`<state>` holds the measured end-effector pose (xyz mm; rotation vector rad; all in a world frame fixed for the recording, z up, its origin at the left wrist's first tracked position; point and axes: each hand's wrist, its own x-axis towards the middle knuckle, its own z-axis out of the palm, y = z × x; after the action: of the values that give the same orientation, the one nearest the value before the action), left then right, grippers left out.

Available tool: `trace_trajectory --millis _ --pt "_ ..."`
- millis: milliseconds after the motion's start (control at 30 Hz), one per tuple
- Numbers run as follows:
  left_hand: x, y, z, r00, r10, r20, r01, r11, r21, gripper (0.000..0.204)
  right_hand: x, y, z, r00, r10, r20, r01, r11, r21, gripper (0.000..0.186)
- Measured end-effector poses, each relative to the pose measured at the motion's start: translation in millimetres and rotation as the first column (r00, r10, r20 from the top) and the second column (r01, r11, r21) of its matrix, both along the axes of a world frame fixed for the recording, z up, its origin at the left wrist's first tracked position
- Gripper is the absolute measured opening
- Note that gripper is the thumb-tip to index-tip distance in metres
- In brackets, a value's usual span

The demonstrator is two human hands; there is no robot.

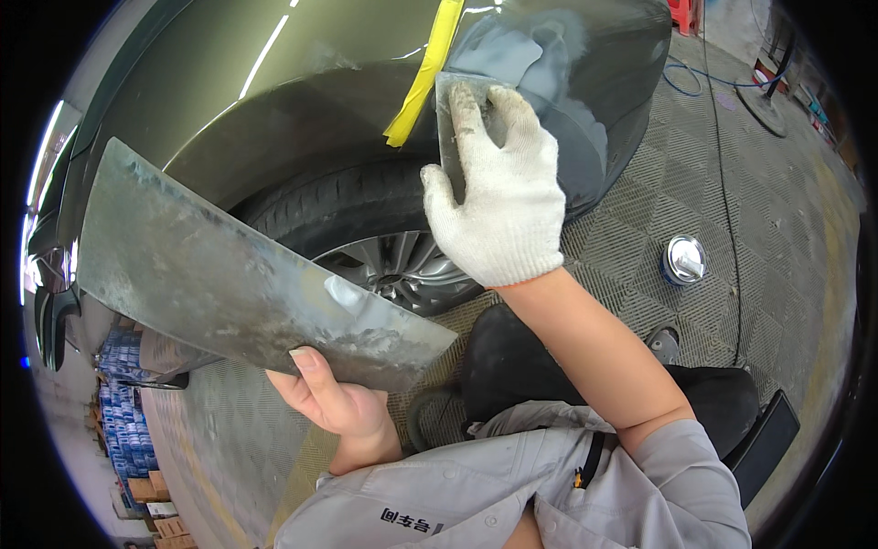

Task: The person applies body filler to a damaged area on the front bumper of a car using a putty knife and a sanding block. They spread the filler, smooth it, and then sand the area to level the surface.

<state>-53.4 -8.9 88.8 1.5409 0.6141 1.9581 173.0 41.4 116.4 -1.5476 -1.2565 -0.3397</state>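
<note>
The right hand (498,192), in a white knitted glove, presses a small flat grey spreader blade (455,119) against the dark olive-green car body panel (302,101). The gloved fingers lie flat over the blade and the thumb holds its lower left edge, so the hand is closed on it. Around the blade the panel carries a pale grey patch of filler (549,73), dull beside the shiny paint. Just left of the blade a strip of yellow masking tape (422,73) runs down the panel. Below the hand is the black tyre (338,206) with its silver alloy wheel (402,265).

The left hand (334,398), bare, grips the lower edge of a wide flat metal mixing board (229,274), stained grey, with the thumb on top and the fingers under it. A small smear of pale filler (347,295) sits on the board just above the thumb.

To the right of the right forearm, well apart, a round silver tin with a blue side (684,261) stands on the grey grated floor (759,210).
</note>
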Motion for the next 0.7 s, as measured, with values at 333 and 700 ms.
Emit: trace_trajectory --millis 333,700 --pt "-8 -3 1 0.999 -0.037 0.009 0.037 0.999 0.014 0.043 11 -9 -1 0.995 -0.021 0.101 0.004 0.987 0.159 0.079" --pt "-6 -3 0 0.999 0.034 0.009 -0.034 0.999 -0.007 0.042 8 -19 -6 0.998 0.055 0.007 -0.055 0.998 -0.005 0.074"
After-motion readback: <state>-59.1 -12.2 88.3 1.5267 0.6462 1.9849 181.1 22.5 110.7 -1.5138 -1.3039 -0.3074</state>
